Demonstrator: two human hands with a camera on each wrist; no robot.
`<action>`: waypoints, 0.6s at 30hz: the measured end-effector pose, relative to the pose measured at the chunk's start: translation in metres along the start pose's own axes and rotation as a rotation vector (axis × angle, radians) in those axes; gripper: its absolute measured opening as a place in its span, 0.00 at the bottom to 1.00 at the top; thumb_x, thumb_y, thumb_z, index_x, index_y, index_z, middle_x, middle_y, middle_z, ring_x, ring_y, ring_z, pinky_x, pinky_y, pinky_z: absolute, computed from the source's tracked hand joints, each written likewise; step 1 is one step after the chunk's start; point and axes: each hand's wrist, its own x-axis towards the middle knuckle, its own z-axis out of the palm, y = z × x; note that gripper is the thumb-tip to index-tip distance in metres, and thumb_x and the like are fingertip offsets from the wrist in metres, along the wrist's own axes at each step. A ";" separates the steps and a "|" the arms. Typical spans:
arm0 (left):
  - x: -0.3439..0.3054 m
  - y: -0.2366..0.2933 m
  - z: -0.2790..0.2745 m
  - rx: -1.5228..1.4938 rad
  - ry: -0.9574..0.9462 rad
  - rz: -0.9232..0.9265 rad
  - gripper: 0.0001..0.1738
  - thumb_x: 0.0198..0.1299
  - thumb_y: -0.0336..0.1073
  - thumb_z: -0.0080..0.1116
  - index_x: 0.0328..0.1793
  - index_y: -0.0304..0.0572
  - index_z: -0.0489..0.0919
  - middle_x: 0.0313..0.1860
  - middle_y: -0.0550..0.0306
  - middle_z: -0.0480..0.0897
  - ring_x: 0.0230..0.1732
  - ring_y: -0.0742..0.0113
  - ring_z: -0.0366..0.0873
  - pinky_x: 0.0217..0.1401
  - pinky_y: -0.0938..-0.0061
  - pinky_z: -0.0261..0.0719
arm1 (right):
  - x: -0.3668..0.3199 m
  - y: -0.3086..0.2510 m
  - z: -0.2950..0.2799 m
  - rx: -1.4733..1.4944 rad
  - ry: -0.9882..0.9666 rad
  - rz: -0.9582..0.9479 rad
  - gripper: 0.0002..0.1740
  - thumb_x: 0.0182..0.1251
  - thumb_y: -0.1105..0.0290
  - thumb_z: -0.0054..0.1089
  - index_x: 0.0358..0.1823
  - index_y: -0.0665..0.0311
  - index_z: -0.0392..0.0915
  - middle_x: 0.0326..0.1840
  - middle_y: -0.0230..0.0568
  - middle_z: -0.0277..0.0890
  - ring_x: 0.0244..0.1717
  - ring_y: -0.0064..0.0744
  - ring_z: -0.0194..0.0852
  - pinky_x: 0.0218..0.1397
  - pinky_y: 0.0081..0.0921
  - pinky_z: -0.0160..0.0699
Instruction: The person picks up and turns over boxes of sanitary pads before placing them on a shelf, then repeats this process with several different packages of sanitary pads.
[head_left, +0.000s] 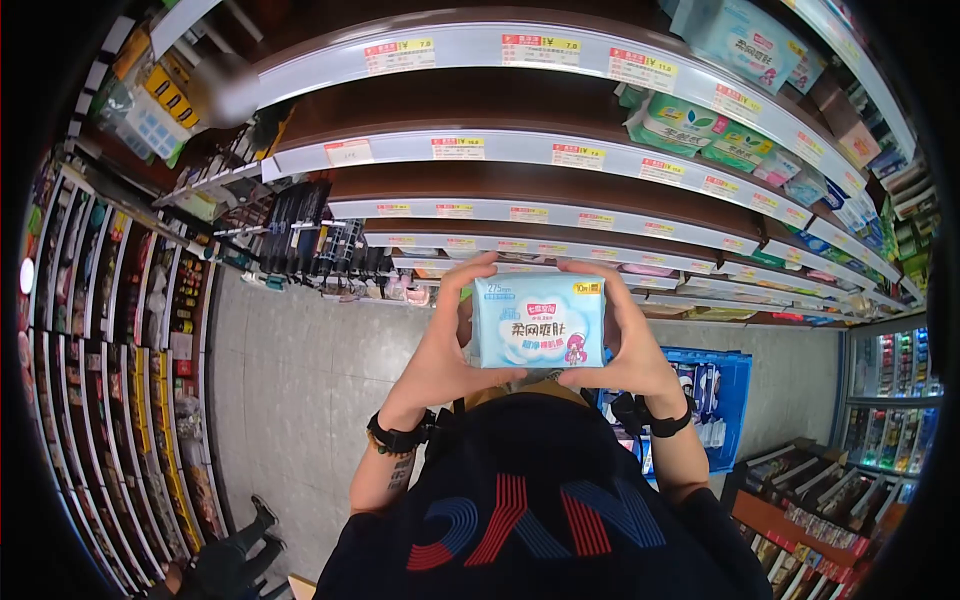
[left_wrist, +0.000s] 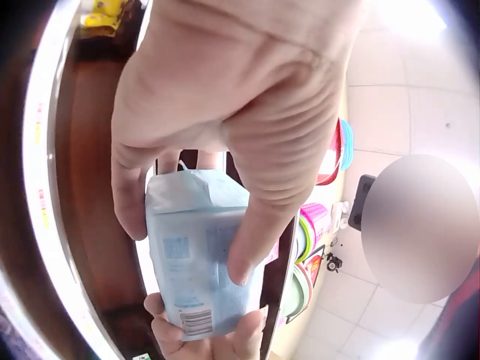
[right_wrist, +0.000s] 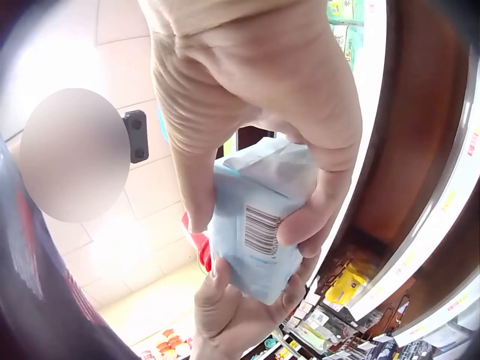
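Note:
A light blue pack of sanitary pads (head_left: 541,322), printed with pink and dark lettering and a small cartoon figure, is held up in front of the chest. My left hand (head_left: 447,343) grips its left end, thumb along the lower edge and fingers over the top. On the opposite end my right hand (head_left: 632,345) holds it the same way. The left wrist view shows the pack's side (left_wrist: 199,262) with a barcode, between thumb and fingers. Another barcode shows on the pack (right_wrist: 259,232) in the right wrist view, where both hands hold it.
Ahead rise brown shelves with white price rails (head_left: 540,150). Green and blue packs (head_left: 675,122) stand at their right. A blue crate (head_left: 735,410) with packs inside sits on the floor at right. Another person (head_left: 235,555) is at lower left, near stocked shelves (head_left: 110,380).

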 end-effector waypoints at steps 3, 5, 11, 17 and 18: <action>0.004 0.017 -0.002 -0.090 0.018 -0.043 0.59 0.35 0.23 0.81 0.75 0.48 0.58 0.73 0.53 0.63 0.75 0.58 0.64 0.74 0.63 0.69 | 0.006 -0.012 -0.001 0.119 0.001 0.072 0.64 0.33 0.76 0.86 0.76 0.61 0.54 0.75 0.46 0.59 0.75 0.39 0.58 0.76 0.34 0.59; 0.008 0.022 -0.004 -0.052 0.027 -0.012 0.59 0.34 0.23 0.82 0.75 0.47 0.58 0.72 0.53 0.64 0.74 0.59 0.65 0.73 0.63 0.69 | 0.008 -0.017 -0.004 0.102 0.022 -0.004 0.66 0.32 0.76 0.87 0.76 0.60 0.53 0.74 0.48 0.60 0.75 0.41 0.59 0.76 0.36 0.61; 0.020 0.033 0.012 -0.089 0.064 -0.003 0.59 0.33 0.23 0.82 0.74 0.45 0.59 0.70 0.52 0.67 0.71 0.61 0.68 0.73 0.65 0.68 | 0.007 -0.025 -0.017 0.082 0.041 -0.092 0.64 0.34 0.78 0.86 0.75 0.61 0.53 0.72 0.49 0.61 0.74 0.40 0.60 0.74 0.36 0.64; 0.026 0.027 0.025 -0.168 0.062 -0.030 0.59 0.34 0.23 0.82 0.74 0.42 0.58 0.68 0.51 0.70 0.69 0.61 0.70 0.72 0.66 0.68 | -0.005 -0.025 -0.030 0.182 0.115 -0.042 0.63 0.34 0.81 0.85 0.74 0.61 0.53 0.71 0.46 0.63 0.72 0.38 0.63 0.71 0.33 0.66; 0.027 0.026 0.025 -0.180 0.050 -0.047 0.58 0.35 0.23 0.82 0.74 0.41 0.58 0.68 0.51 0.70 0.69 0.62 0.71 0.72 0.66 0.69 | -0.006 -0.025 -0.031 0.184 0.116 -0.040 0.63 0.34 0.81 0.85 0.74 0.61 0.53 0.71 0.46 0.63 0.72 0.38 0.63 0.71 0.33 0.66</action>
